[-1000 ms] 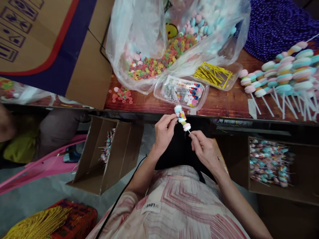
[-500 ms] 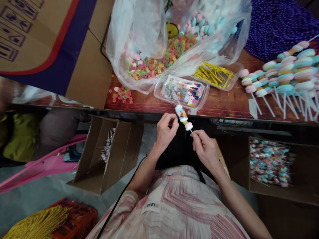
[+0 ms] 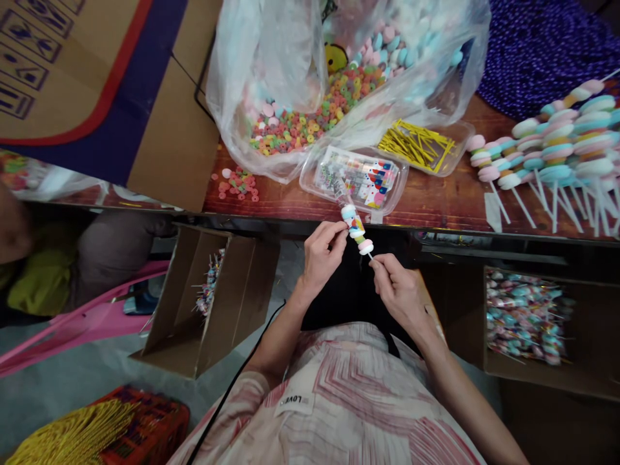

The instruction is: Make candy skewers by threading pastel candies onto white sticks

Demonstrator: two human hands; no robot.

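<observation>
A candy skewer (image 3: 357,226) of marshmallows and gummy rings slants up over the table's front edge, inside a clear printed bag. My right hand (image 3: 400,287) is closed, pinching the white stick at the lower end. At the skewer's left side, the fingers of my left hand (image 3: 323,255) are pressed together at the edge of the bag. Just behind the skewer, a shallow plastic tray (image 3: 306,175) holds a stack of printed clear bags (image 3: 361,177). Gold twist ties (image 3: 416,143) fill a second tray beside it.
A big plastic bag (image 3: 227,123) of gummy rings and marshmallows stands behind. Unwrapped candy skewers (image 3: 557,145) are piled at right. Loose gummy rings (image 3: 237,184) lie at left. Boxes (image 3: 252,284) with wrapped skewers flank my lap. Another person's hand (image 3: 12,226) shows at the left edge.
My left fingertips have come slightly closer against the bag. The skewer has barely shifted. At the left edge, the other person's hand has moved down.
</observation>
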